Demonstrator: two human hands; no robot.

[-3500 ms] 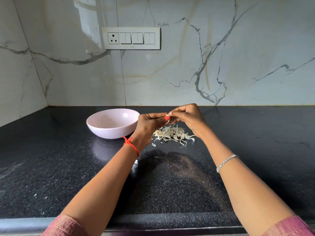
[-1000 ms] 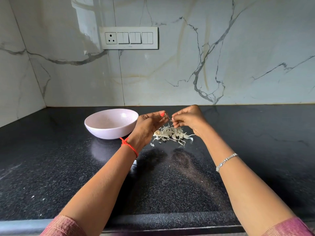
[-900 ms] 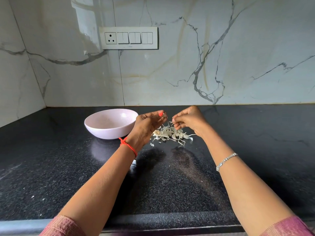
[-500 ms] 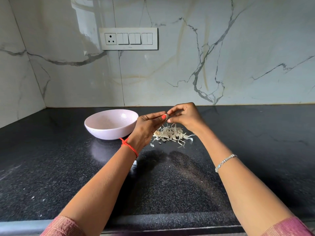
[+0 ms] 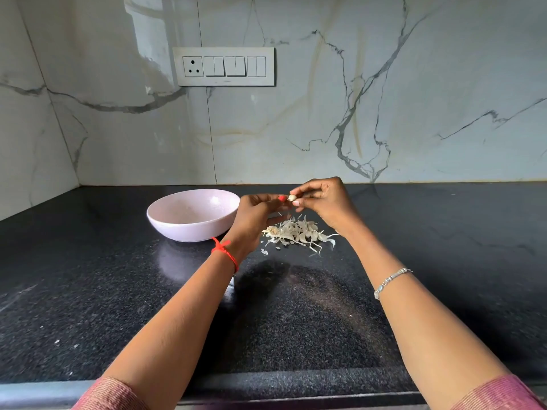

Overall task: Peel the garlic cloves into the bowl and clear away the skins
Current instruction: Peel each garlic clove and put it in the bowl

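— Fingertips that stood apart a second ago have met again, and a pale garlic clove (image 5: 291,197) now shows between them. Where does everything sit, from the left?

— The pink bowl (image 5: 183,229) stands on the black countertop (image 5: 88,276), just left of the hands. The left hand (image 5: 254,214) has its fingers curled and its red-nailed tip against the clove's left side. The right hand (image 5: 328,202) pinches the clove between thumb and forefinger, its other fingers folded in. The clove is held in the air above the heap of skins (image 5: 296,233).

— How should this peel go?

— I'd judge it best to hold the clove firmly with the right pinch and catch the loose edge of skin with the left nail, pulling along the clove, not across it. Staying over the heap lets the scraps fall in one place. The clove is small and likely slippery, so a light grip is safer than a squeeze. The bowl is only a short reach to the left.

— Anything else changed?

— Bowl and heap lie where they lay. The right hand sits a little higher than a second ago.
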